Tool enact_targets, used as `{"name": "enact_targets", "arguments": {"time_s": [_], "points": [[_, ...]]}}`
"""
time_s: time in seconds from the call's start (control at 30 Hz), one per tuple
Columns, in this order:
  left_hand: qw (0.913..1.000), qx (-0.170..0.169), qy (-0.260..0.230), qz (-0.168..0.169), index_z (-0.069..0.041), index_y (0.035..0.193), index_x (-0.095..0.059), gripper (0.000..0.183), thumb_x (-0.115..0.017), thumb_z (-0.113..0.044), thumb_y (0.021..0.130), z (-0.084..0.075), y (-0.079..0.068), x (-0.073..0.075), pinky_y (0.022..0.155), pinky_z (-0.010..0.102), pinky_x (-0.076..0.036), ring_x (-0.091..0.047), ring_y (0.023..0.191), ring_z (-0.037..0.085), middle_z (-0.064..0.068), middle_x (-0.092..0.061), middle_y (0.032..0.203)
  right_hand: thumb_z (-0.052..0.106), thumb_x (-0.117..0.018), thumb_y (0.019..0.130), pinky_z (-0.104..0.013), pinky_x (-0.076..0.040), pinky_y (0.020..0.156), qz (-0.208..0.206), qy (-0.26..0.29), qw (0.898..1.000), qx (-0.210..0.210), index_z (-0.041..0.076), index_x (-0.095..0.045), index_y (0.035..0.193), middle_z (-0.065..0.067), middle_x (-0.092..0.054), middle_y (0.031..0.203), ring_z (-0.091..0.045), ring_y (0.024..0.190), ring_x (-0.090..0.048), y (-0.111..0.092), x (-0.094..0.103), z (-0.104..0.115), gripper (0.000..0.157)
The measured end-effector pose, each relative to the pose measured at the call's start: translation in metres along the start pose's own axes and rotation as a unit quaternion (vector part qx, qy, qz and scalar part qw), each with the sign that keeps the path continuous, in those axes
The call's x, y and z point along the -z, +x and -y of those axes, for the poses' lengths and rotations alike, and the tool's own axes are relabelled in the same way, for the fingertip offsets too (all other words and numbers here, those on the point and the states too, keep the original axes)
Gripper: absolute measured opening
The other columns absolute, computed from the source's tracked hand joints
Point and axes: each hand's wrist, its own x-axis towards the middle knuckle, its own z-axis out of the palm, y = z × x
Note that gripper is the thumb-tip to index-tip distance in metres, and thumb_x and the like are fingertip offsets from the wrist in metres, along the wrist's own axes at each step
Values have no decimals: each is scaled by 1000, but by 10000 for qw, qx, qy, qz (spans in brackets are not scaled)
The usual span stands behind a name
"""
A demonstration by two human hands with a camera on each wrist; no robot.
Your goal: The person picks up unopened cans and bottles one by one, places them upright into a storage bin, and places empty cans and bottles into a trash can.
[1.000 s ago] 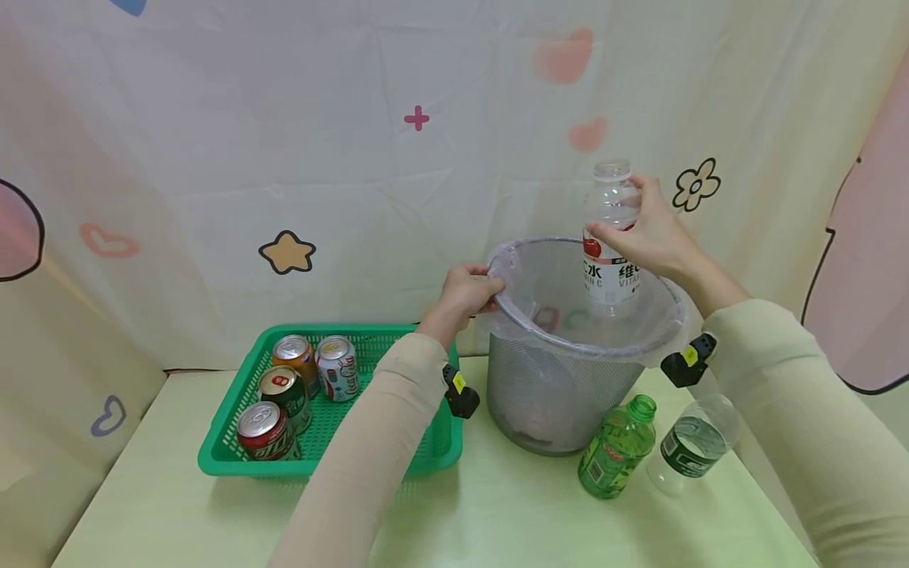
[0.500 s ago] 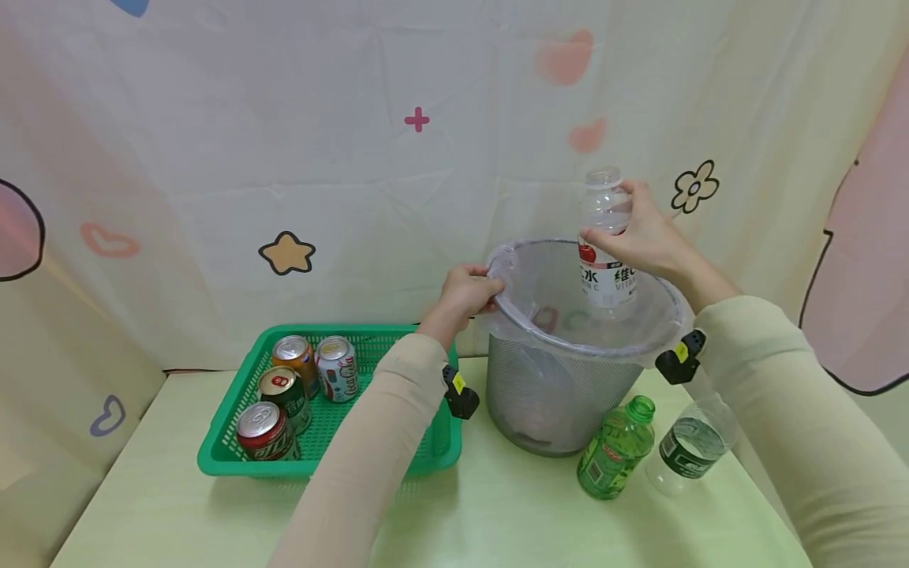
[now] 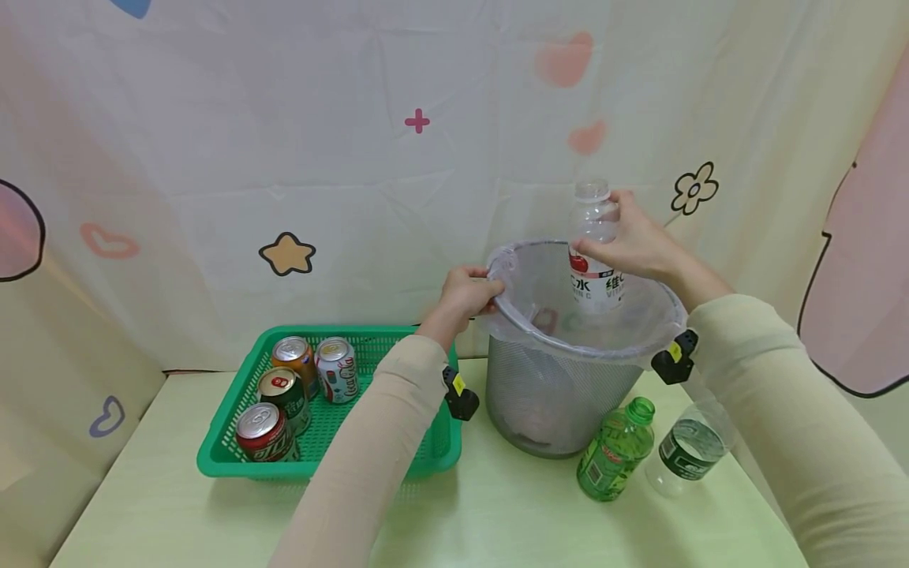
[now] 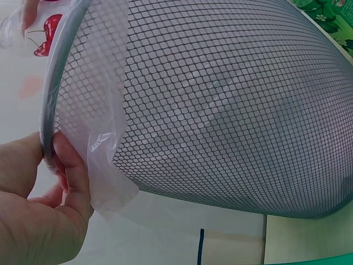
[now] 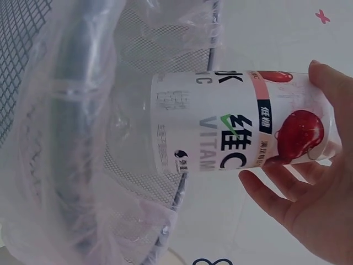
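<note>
A grey mesh trash bin [image 3: 561, 394] stands on the table with a thin clear plastic bag [image 3: 578, 347] folded over its rim. My left hand [image 3: 469, 293] pinches the rim and the bag at the left, thumb and fingers on either side of it, as the left wrist view confirms. My right hand [image 3: 642, 241] grips a clear plastic bottle [image 3: 596, 285] with a white cherry label [image 5: 220, 124]. The uncapped bottle is held upright, its lower part inside the bin's mouth. Its base is partly hidden behind the bag.
A green plastic bottle [image 3: 616, 450] and a clear bottle with a dark green label [image 3: 690, 448] stand right of the bin's foot. At left, a green basket [image 3: 330, 467] holds several drink cans [image 3: 282, 398]. A patterned curtain [image 3: 355, 158] hangs behind.
My right hand has moved the cherry-label bottle left and slightly down, toward the middle of the bin's mouth. The left hand keeps its place on the rim.
</note>
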Motion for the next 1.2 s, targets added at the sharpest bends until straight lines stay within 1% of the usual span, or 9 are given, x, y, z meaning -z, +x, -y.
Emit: {"name": "enact_targets", "arguments": {"time_s": [0.23,0.53,0.63,0.77,0.9,1.03,1.2], "points": [[10000,-12,-8,11,-5,121,-52,40,-64,-11,83,0,0,0,55,18,-51,-57,62,10,11,-60,98,42,-65,82,-59,-36,95,109,-182,9998,-7,4,-11,141,-27,-34,136,-44,120,-39,-1,-1,-1,89],[10000,10,61,5,-6,120,-53,39,-64,-12,83,0,0,0,56,18,-51,-57,63,10,10,-60,98,37,-66,83,-56,-40,93,455,-344,9983,99,-4,-18,135,-28,-37,132,-42,115,-44,-1,-4,-4,82],[10000,26,73,-5,-6,119,-53,39,-64,-12,83,0,0,0,56,18,-51,-57,64,10,9,-59,97,36,-65,83,-56,-40,92,548,-445,9975,54,-5,-19,134,-28,-37,131,-42,114,-45,-2,-5,-6,80],[10000,25,84,-2,-6,120,-53,39,-64,-12,83,0,0,0,55,18,-51,-57,64,10,9,-59,97,33,-66,83,-56,-40,91,633,-591,9962,129,-6,-21,134,-29,-39,129,-42,113,-45,-3,-6,-8,78],[9999,1,106,-18,-5,120,-53,40,-64,-12,83,-1,1,0,55,17,-51,-57,63,10,10,-60,98,33,-63,85,-56,-37,95,687,-790,9942,241,-1,-19,139,-29,-38,133,-43,119,-41,-3,-6,-9,77],[9999,-1,104,-26,-5,121,-52,40,-63,-11,83,-1,1,0,54,17,-51,-57,63,10,10,-60,99,37,-57,89,-57,-30,101,728,-939,9923,342,2,-17,144,-30,-34,138,-45,126,-33,-3,-4,-8,77],[10000,16,69,-45,-5,120,-52,40,-64,-12,83,-2,0,0,55,18,-51,-58,64,10,11,-59,101,43,-49,92,-56,-22,106,815,-1051,9903,394,4,-14,147,-29,-27,143,-42,132,-26,-5,-2,-7,76]]}}
